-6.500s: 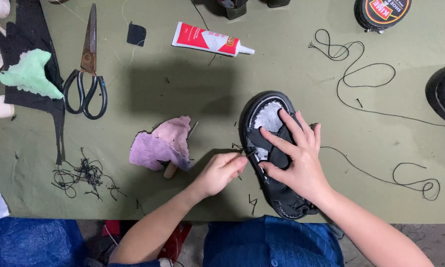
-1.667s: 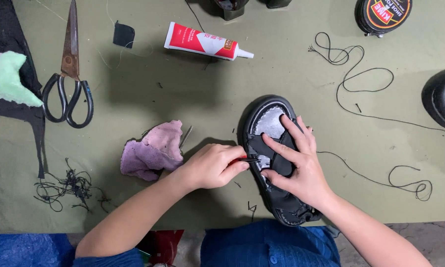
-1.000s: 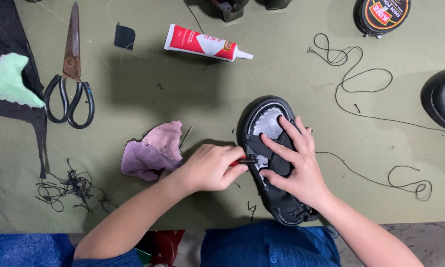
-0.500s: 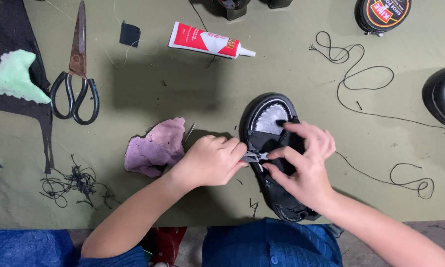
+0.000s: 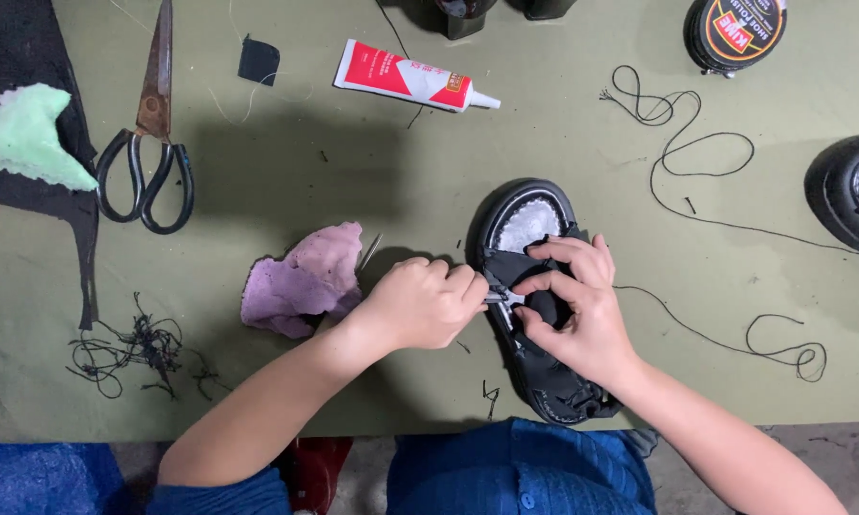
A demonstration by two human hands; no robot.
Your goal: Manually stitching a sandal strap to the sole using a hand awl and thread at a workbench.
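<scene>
A black sandal (image 5: pixel 544 381) lies on the green tabletop (image 5: pixel 353 162) right in front of the person, toe end pointing away, its pale insole showing at the far end. The right hand (image 5: pixel 577 310) is curled over the middle of the sandal, fingers pinching a black strap against the footbed. The left hand (image 5: pixel 428 303) is closed into a loose fist just beside the sandal's left edge, gripping a small thin metal tool (image 5: pixel 496 299) whose tip meets the strap; the two hands nearly touch there.

A crumpled piece of purple cloth (image 5: pixel 301 281) sits just left of the left hand. Further left lies a tangle of black thread scraps (image 5: pixel 134 348). Large scissors (image 5: pixel 153 133) rest near the far left, beside a scrap of mint-green foam (image 5: pixel 29 138) on black material. A red-and-white glue tube (image 5: pixel 406 76) lies at the far side. A long black cord (image 5: pixel 696 181) loops off to the right of the sandal, and a round tin (image 5: pixel 735 33) stands at the top right corner.
</scene>
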